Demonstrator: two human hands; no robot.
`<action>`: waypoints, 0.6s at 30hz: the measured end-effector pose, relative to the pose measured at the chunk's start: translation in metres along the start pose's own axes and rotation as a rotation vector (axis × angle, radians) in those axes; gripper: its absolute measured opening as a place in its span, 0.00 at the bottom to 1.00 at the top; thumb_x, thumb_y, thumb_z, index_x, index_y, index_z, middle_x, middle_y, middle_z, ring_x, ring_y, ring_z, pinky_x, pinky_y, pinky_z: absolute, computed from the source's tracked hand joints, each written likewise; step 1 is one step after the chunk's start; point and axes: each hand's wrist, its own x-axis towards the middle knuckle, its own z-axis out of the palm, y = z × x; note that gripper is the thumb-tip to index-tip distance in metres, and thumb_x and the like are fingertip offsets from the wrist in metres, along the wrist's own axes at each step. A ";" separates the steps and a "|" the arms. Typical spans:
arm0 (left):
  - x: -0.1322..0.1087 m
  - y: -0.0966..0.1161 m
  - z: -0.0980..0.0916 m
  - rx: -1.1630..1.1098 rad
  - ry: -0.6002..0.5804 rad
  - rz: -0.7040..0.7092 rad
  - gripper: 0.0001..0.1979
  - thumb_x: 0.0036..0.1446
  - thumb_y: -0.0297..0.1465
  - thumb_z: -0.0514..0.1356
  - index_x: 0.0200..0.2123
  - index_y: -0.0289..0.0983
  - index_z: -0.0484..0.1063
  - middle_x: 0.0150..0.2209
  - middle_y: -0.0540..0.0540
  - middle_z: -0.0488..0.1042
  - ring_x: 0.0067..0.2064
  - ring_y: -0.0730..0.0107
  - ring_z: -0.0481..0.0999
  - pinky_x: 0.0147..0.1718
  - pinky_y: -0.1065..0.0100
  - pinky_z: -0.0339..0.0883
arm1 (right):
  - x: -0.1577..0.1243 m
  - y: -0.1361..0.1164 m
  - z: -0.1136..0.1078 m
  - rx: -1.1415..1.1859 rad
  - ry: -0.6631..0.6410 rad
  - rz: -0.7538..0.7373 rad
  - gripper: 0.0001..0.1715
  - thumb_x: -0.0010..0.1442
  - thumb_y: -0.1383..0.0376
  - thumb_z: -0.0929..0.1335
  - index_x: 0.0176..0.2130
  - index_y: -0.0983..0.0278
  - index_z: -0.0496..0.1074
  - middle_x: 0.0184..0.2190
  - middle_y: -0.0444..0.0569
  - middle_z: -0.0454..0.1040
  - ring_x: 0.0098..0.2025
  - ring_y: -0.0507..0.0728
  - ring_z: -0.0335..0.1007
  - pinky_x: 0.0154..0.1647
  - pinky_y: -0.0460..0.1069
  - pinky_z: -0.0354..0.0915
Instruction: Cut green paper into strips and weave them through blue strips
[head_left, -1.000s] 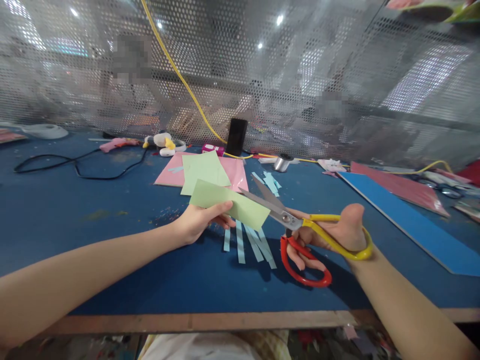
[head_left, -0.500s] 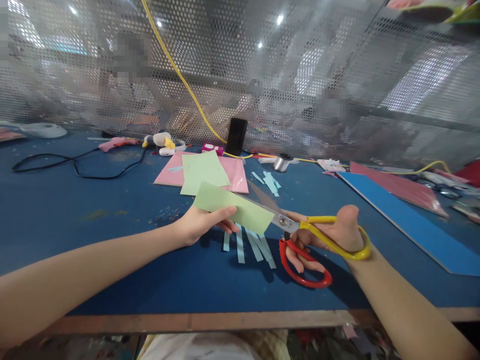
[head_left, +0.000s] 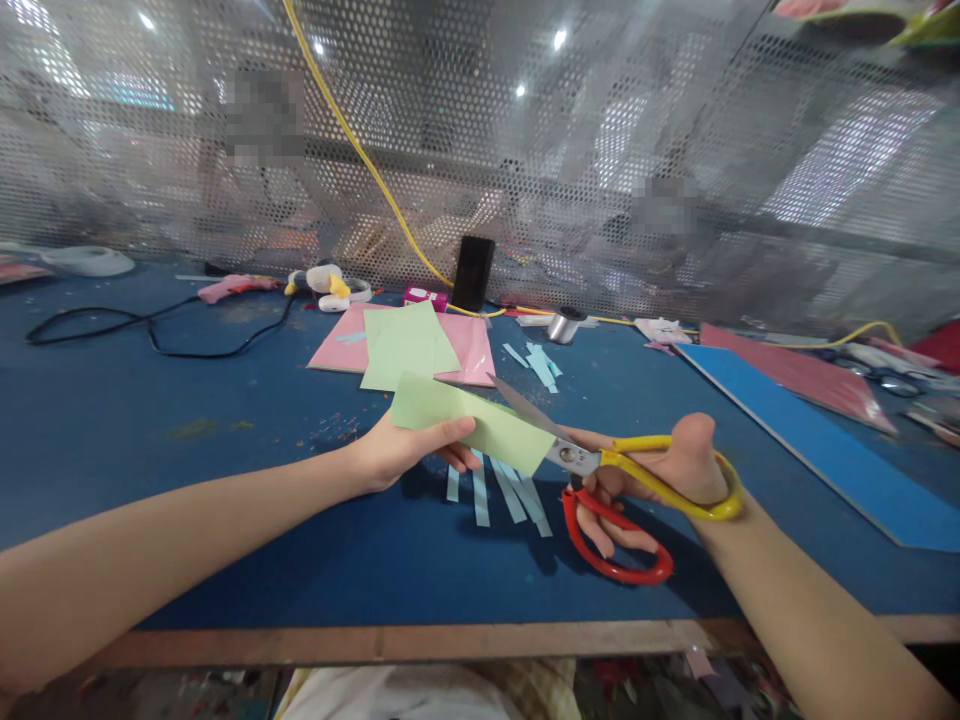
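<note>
My left hand [head_left: 411,447] pinches a pale green strip of paper [head_left: 495,435], thumb on top and fingers underneath. With my right hand [head_left: 637,480] I hold large scissors [head_left: 576,456], thumb through the yellow loop and fingers in the red one. Their blades are spread apart at the strip's right end; one blade shows beyond the far edge of the paper, the other is hidden behind it. Several light blue paper strips [head_left: 481,500] lie on the blue table below the green paper.
Behind my hands, green sheets [head_left: 401,345] rest on a pink packet [head_left: 337,345]. A black phone [head_left: 474,273], a wire spool [head_left: 565,325] and more blue strips [head_left: 541,365] are at the back. A blue board [head_left: 817,440] lies to the right, a black cable [head_left: 202,352] to the left.
The scissors' handles have spread slightly wider, the red loop moving down and right. The green paper has tilted and dropped slightly. Other things stay where they were.
</note>
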 end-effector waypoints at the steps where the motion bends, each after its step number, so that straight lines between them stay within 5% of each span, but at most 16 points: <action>1: -0.001 0.001 0.001 0.014 -0.013 -0.010 0.18 0.53 0.42 0.69 0.34 0.31 0.78 0.27 0.42 0.80 0.27 0.67 0.79 0.28 0.70 0.74 | 0.001 0.000 0.001 -0.002 -0.003 0.003 0.71 0.48 0.24 0.50 0.68 0.73 0.50 0.30 0.59 0.79 0.15 0.55 0.66 0.15 0.48 0.55; 10: -0.006 0.011 0.018 0.117 -0.136 -0.111 0.18 0.54 0.44 0.67 0.33 0.33 0.78 0.23 0.44 0.79 0.24 0.68 0.78 0.26 0.71 0.72 | 0.009 -0.006 0.009 0.052 -0.052 0.000 0.68 0.50 0.25 0.51 0.70 0.68 0.45 0.33 0.57 0.80 0.15 0.52 0.66 0.15 0.45 0.57; 18: -0.011 0.012 0.023 0.128 -0.147 -0.108 0.24 0.51 0.50 0.67 0.34 0.32 0.77 0.25 0.42 0.79 0.26 0.64 0.79 0.27 0.67 0.74 | 0.014 -0.006 0.016 0.132 0.014 0.038 0.74 0.44 0.22 0.54 0.65 0.75 0.58 0.27 0.55 0.78 0.14 0.56 0.66 0.14 0.50 0.62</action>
